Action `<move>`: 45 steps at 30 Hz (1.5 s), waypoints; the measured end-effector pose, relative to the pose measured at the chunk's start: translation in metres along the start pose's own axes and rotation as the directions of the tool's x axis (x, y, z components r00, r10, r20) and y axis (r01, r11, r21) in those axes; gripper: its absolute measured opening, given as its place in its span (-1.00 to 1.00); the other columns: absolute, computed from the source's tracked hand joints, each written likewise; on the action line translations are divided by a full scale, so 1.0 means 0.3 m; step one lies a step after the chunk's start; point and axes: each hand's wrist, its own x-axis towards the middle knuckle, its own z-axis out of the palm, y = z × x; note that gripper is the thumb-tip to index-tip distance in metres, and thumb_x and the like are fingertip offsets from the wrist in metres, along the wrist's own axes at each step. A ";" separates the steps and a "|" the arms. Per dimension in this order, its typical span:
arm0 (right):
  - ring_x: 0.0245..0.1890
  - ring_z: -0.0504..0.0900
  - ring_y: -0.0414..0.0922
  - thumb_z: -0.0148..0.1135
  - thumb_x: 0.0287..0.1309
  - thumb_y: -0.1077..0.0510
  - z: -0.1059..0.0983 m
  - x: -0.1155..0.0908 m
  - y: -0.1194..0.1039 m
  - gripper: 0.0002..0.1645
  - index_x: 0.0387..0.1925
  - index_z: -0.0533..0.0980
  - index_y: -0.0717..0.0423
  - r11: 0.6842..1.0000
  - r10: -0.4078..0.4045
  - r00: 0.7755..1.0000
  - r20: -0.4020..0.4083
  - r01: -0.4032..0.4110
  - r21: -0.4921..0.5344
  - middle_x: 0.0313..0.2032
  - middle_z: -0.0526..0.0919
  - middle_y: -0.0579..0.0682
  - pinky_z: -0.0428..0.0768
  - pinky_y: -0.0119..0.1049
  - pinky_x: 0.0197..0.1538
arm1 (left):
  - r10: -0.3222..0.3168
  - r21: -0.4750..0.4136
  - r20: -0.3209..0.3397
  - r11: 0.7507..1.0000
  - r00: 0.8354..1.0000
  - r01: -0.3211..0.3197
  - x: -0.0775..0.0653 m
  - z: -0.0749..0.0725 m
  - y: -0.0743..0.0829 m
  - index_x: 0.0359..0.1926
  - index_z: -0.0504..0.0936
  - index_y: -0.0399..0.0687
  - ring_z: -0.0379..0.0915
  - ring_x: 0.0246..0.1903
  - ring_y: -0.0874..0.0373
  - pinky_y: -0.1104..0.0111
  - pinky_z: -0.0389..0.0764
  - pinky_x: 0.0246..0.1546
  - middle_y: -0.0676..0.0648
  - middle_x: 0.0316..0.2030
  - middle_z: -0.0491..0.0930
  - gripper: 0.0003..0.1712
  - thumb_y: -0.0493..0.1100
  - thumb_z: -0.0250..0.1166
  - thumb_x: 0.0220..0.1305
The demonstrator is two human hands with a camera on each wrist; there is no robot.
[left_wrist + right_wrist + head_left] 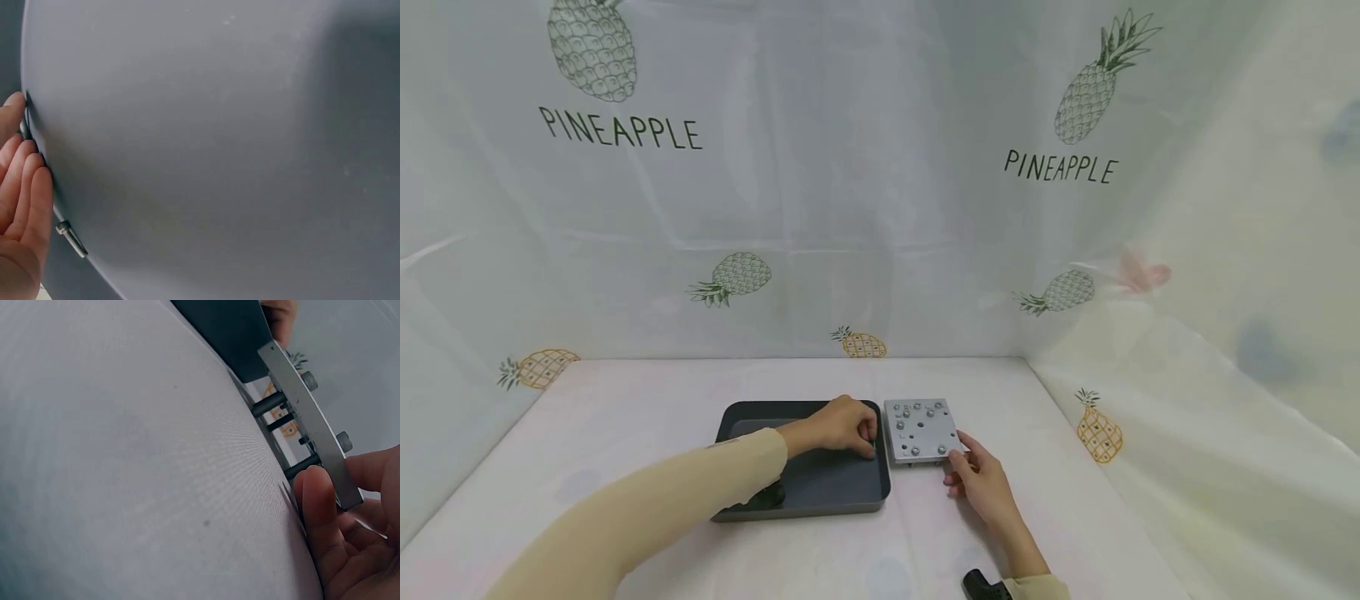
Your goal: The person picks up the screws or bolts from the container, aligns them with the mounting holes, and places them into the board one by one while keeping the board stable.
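My left hand (847,427) reaches into a dark grey tray (820,510) at its right side. In the left wrist view its thumb and fingertips come together around a metal screw (25,128), mostly hidden, at the tray wall. A second screw (72,239) lies nearby along the tray's edge. Right of the tray is a square silver metal plate (934,437) with several screws through it. My right hand (985,483) grips the plate's near right corner, fingers on both faces. Threaded screw ends (303,466) stick out beneath the plate, which stands raised off the table on them.
A white cloth covers the table (1112,533). Behind it hangs a pale curtain (880,167) printed with pineapples. Black wrist devices sit on both arms, one (981,585) at the right cuff. The tray's right rim stands close beside the plate.
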 end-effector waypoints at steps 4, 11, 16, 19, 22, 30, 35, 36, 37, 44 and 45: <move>-0.36 0.69 -0.07 0.17 0.58 0.15 0.005 0.000 -0.006 -0.34 0.58 0.29 0.16 1.000 -0.007 1.000 -0.001 0.007 -0.002 -0.14 0.65 0.16 0.70 -0.33 -0.33 | 0.009 -0.007 -0.008 1.000 1.000 -0.009 -0.003 -0.007 -0.017 -0.32 0.73 -0.03 0.53 -0.46 0.35 0.43 0.57 -0.36 0.18 -0.47 0.65 -0.78 -0.19 0.65 0.13; -0.37 0.69 -0.08 0.16 0.58 0.13 -0.001 0.009 -0.014 -0.35 0.58 0.30 0.13 1.000 -0.005 1.000 -0.012 0.005 -0.013 -0.14 0.65 0.16 0.70 -0.35 -0.33 | -0.004 0.032 -0.038 0.999 0.999 0.006 -0.004 -0.026 -0.047 -0.31 0.74 -0.02 0.51 -0.46 0.35 0.41 0.56 -0.33 0.17 -0.48 0.65 -0.83 -0.25 0.61 0.16; -0.37 0.69 -0.07 0.18 0.57 0.13 -0.004 0.005 -0.001 -0.34 0.58 0.30 0.10 1.000 0.002 1.000 -0.015 -0.002 -0.014 -0.15 0.66 0.15 0.70 -0.35 -0.32 | -0.015 0.038 -0.011 0.999 1.000 0.015 0.005 -0.026 -0.024 -0.33 0.73 0.01 0.48 -0.47 0.33 0.39 0.53 -0.34 0.19 -0.51 0.61 -0.75 -0.09 0.67 0.11; -0.37 0.69 -0.08 0.18 0.58 0.12 0.000 -0.002 0.006 -0.33 0.59 0.29 0.12 1.000 0.002 1.000 -0.007 -0.002 -0.017 -0.15 0.66 0.14 0.70 -0.34 -0.32 | -0.032 0.070 -0.008 0.997 0.999 0.032 0.011 -0.016 -0.018 -0.36 0.72 0.03 0.45 -0.49 0.34 0.41 0.49 -0.35 0.21 -0.55 0.57 -0.72 -0.03 0.68 0.09; -0.37 0.69 -0.08 0.18 0.58 0.13 0.003 -0.003 0.009 -0.33 0.59 0.29 0.13 1.000 0.002 1.000 -0.002 -0.002 -0.011 -0.16 0.65 0.14 0.70 -0.34 -0.32 | -0.033 0.083 -0.018 0.996 0.999 0.035 0.014 -0.004 -0.026 -0.40 0.70 0.04 0.44 -0.51 0.35 0.42 0.49 -0.36 0.22 -0.56 0.57 -0.73 -0.06 0.67 0.09; -0.39 0.69 -0.08 0.17 0.58 0.13 0.002 0.006 0.002 -0.35 0.57 0.31 0.13 1.000 0.000 1.000 -0.018 0.000 0.002 -0.17 0.65 0.16 0.69 -0.35 -0.34 | -0.016 0.068 -0.041 0.998 0.999 0.019 0.007 -0.013 -0.043 -0.41 0.73 0.02 0.48 -0.50 0.33 0.39 0.52 -0.34 0.18 -0.55 0.61 -0.82 -0.20 0.62 0.14; -0.37 0.69 -0.08 0.19 0.57 0.12 0.001 0.001 0.005 -0.34 0.58 0.31 0.12 1.000 0.008 1.000 -0.011 -0.008 -0.007 -0.15 0.65 0.14 0.70 -0.34 -0.33 | -0.035 0.070 -0.048 0.997 0.998 0.039 0.001 -0.017 -0.027 -0.43 0.73 0.02 0.46 -0.53 0.34 0.42 0.51 -0.37 0.19 -0.58 0.60 -0.80 -0.16 0.63 0.14; -0.37 0.69 -0.08 0.19 0.57 0.13 0.001 0.001 0.007 -0.34 0.58 0.31 0.12 1.000 0.005 1.000 -0.009 -0.005 -0.008 -0.15 0.65 0.14 0.70 -0.34 -0.33 | -0.039 0.071 -0.051 0.997 0.998 0.042 0.000 -0.016 -0.022 -0.43 0.73 0.02 0.45 -0.54 0.35 0.43 0.50 -0.38 0.20 -0.59 0.59 -0.80 -0.15 0.64 0.14; -0.37 0.69 -0.08 0.19 0.57 0.13 0.002 0.000 0.007 -0.34 0.57 0.31 0.13 1.000 0.002 1.000 -0.008 -0.002 -0.007 -0.15 0.65 0.15 0.70 -0.34 -0.33 | -0.038 0.076 -0.056 0.996 0.998 0.042 -0.001 -0.016 -0.018 -0.44 0.72 0.01 0.44 -0.55 0.35 0.44 0.49 -0.40 0.20 -0.59 0.58 -0.80 -0.15 0.63 0.14; -0.39 0.69 -0.10 0.20 0.56 0.15 0.002 0.003 0.007 -0.35 0.56 0.33 0.15 1.000 -0.010 1.000 -0.009 0.010 -0.004 -0.16 0.66 0.16 0.71 -0.34 -0.33 | -0.034 0.112 -0.076 0.993 0.997 0.042 -0.010 -0.026 0.005 -0.44 0.74 -0.06 0.42 -0.55 0.33 0.41 0.49 -0.40 0.16 -0.59 0.60 -0.83 -0.22 0.59 0.19; -0.39 0.69 -0.10 0.20 0.55 0.15 0.002 0.004 0.006 -0.35 0.56 0.33 0.14 1.000 -0.006 1.000 -0.010 0.006 -0.002 -0.16 0.66 0.16 0.71 -0.34 -0.33 | -0.038 0.120 -0.078 0.992 0.996 0.047 -0.010 -0.027 0.005 -0.43 0.75 -0.06 0.43 -0.54 0.33 0.40 0.51 -0.38 0.15 -0.57 0.61 -0.85 -0.23 0.59 0.19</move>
